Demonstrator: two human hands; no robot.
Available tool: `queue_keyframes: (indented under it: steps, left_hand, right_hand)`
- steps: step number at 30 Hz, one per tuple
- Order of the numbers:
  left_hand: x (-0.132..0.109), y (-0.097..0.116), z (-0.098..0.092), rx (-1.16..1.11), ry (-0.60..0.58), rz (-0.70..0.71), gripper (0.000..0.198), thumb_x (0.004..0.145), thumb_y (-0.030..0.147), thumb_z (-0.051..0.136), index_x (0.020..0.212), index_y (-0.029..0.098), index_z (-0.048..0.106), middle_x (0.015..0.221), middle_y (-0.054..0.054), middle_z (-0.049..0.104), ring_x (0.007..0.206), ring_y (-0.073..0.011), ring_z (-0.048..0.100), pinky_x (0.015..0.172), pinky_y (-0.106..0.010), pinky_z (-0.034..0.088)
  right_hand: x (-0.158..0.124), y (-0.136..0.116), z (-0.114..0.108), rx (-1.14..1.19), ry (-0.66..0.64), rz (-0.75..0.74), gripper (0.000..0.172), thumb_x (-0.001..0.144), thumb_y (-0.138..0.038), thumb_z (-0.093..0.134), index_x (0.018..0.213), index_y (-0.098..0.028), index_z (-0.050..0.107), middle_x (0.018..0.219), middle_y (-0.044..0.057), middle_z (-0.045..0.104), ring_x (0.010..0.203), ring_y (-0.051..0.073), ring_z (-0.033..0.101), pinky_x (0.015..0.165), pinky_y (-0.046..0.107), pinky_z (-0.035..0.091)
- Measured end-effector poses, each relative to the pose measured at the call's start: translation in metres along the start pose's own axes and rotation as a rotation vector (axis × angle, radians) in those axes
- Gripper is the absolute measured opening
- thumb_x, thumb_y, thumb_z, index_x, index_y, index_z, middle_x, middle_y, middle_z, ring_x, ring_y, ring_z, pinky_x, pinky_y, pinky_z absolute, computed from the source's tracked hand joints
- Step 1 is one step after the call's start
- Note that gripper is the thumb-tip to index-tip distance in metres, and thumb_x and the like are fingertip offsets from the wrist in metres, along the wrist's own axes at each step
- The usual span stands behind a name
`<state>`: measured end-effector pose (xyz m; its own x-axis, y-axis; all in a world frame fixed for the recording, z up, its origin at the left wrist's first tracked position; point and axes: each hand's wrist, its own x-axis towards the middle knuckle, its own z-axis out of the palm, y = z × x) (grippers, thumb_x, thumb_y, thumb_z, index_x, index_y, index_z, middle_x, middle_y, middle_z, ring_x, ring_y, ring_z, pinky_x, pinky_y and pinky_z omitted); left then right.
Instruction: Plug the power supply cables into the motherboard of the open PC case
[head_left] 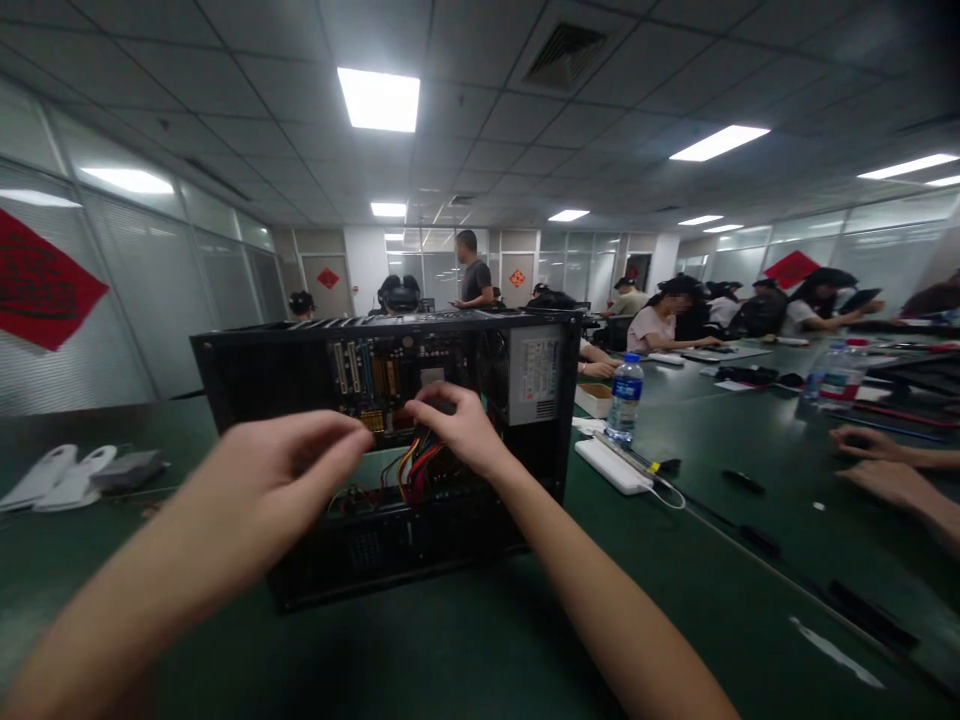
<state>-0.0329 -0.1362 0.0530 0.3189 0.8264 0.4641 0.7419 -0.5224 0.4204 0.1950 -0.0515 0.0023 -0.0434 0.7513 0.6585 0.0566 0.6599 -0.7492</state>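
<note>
An open black computer case (247,375) stands on the green table (675,600) in front of me, its side off, showing the motherboard (375,380) and a bundle of coloured wires (416,465). My right hand (457,425) reaches inside the case with fingers curled over the wires near the board; what they pinch is hidden. My left hand (292,470) hovers at the case opening, nearer to me, fingers bunched together in a pinch on something too small to make out. A silver power supply (536,375) sits in the case's upper right.
A water bottle (624,398) and a white power strip (611,465) lie right of the case. White items (56,478) rest at far left. Another person's hands (881,465) lie on the table at right. Several people sit at the back.
</note>
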Motion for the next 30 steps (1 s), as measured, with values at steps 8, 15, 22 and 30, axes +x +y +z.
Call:
queue_keyframes:
  steps: [8, 15, 22, 30]
  left_hand:
    - [0.041, 0.017, 0.056, -0.100, -0.259, 0.150, 0.045, 0.094, 0.048, 0.046, 0.077, 0.018, 0.074, 0.069, -0.001, 0.070, 0.062, -0.0175, 0.061, 0.056, -0.025, 0.043]
    - [0.040, 0.016, 0.050, -0.161, -0.039, 0.144, 0.034, 0.091, 0.043, 0.054, 0.095, 0.021, 0.080, 0.093, -0.001, 0.079, 0.081, -0.0222, 0.071, 0.068, -0.026, 0.051]
    - [0.042, 0.013, 0.052, -0.171, 0.093, 0.124, 0.035, 0.090, 0.043, 0.056, 0.100, 0.019, 0.081, 0.095, -0.003, 0.080, 0.082, -0.0237, 0.072, 0.072, -0.028, 0.054]
    - [0.041, 0.018, 0.053, -0.055, 0.119, 0.210, 0.029, 0.092, 0.035, 0.055, 0.094, 0.020, 0.079, 0.094, -0.004, 0.079, 0.080, -0.0220, 0.072, 0.072, -0.028, 0.051]
  right_hand:
    - [-0.006, -0.027, -0.007, 0.010, 0.000, -0.101, 0.038, 0.089, -0.057, 0.059, 0.087, -0.019, 0.062, 0.072, 0.000, 0.065, 0.065, 0.014, 0.061, 0.065, 0.027, 0.050]
    - [-0.006, -0.034, -0.009, 0.136, -0.003, -0.044, 0.044, 0.086, -0.064, 0.060, 0.091, -0.020, 0.060, 0.075, 0.002, 0.071, 0.067, 0.016, 0.069, 0.063, 0.027, 0.056]
    - [-0.005, -0.034, -0.015, 0.155, 0.008, -0.061, 0.038, 0.088, -0.058, 0.061, 0.092, -0.020, 0.061, 0.082, 0.004, 0.075, 0.076, 0.018, 0.072, 0.070, 0.029, 0.059]
    - [-0.008, -0.038, -0.010, 0.042, 0.004, -0.127, 0.031, 0.092, -0.051, 0.059, 0.093, -0.020, 0.063, 0.089, 0.004, 0.075, 0.086, 0.018, 0.072, 0.078, 0.030, 0.057]
